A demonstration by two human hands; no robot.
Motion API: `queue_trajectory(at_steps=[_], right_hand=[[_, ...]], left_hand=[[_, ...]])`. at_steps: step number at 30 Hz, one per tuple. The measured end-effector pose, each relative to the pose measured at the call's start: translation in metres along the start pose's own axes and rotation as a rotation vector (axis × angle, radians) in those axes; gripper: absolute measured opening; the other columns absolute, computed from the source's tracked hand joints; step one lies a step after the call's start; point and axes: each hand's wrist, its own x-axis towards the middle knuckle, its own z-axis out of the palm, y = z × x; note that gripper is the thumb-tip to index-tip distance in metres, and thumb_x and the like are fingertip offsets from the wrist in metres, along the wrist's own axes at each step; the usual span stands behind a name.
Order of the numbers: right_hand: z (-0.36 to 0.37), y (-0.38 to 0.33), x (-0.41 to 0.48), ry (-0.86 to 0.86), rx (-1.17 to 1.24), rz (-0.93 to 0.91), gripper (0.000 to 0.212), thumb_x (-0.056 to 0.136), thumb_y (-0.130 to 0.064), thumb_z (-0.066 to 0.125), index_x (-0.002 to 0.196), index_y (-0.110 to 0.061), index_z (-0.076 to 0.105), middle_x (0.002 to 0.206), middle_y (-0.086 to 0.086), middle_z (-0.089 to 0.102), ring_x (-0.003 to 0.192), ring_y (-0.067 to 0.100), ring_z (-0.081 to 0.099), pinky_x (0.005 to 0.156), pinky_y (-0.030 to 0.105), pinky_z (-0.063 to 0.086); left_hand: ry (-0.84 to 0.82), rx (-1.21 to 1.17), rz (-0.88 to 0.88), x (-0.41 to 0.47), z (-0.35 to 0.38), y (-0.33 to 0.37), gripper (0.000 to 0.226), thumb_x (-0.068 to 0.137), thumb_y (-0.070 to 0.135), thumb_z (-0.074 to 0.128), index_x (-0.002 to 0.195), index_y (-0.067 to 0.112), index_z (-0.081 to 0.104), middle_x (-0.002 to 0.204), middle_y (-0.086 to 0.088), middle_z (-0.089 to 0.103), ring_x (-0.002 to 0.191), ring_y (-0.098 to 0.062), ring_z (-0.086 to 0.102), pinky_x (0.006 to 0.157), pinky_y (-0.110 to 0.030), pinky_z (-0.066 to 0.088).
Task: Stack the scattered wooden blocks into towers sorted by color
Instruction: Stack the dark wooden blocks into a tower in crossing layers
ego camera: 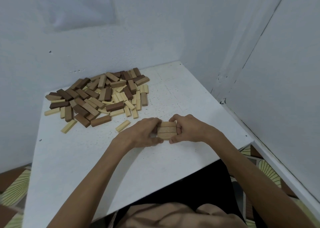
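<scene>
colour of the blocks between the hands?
Light tan wood: the row of blocks, gripped by the left hand and right hand. Shows best in the head view.

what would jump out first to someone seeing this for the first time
First comes the big jumbled pile of wooden blocks, dark brown, mid brown and pale all mixed, at the far left of the white table. Next, nearer the middle, the left hand and right hand grip a small row of tan blocks from either side.
</scene>
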Motion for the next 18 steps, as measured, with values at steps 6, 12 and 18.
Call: queue_trajectory(at_steps=[6,12,18], right_hand=[[-0.0017,-0.0016,-0.0002,-0.027,-0.028,-0.002,0.072,0.078,-0.042,0.088,0.134,-0.019,0.049,0.096,-0.006,0.056,0.084,0.008,0.055,0.072,0.026,0.047],[-0.0058,-0.0043,-0.0003,-0.049,-0.047,0.004,0.071,0.078,-0.042,0.087,0.133,-0.019,0.049,0.099,-0.004,0.056,0.088,0.011,0.056,0.075,0.028,0.050],[-0.0048,-0.0066,-0.0023,-0.052,-0.061,0.009,0.067,0.080,-0.041,0.086,0.132,-0.019,0.049,0.103,-0.002,0.056,0.090,0.013,0.056,0.076,0.030,0.051]], left_hand=[[-0.003,0.003,-0.009,0.0031,-0.0001,0.0000,0.045,0.089,0.038,0.078,0.124,0.022,0.055,0.106,0.006,0.056,0.091,-0.011,0.051,0.072,-0.026,0.038],[-0.015,0.009,-0.008,0.0018,-0.0012,0.0020,0.043,0.091,0.037,0.076,0.124,0.020,0.054,0.108,0.003,0.057,0.093,-0.013,0.051,0.075,-0.028,0.040],[-0.010,0.009,-0.012,-0.0012,0.0014,0.0010,0.044,0.091,0.038,0.074,0.126,0.021,0.053,0.109,0.004,0.056,0.097,-0.017,0.052,0.083,-0.032,0.045]])
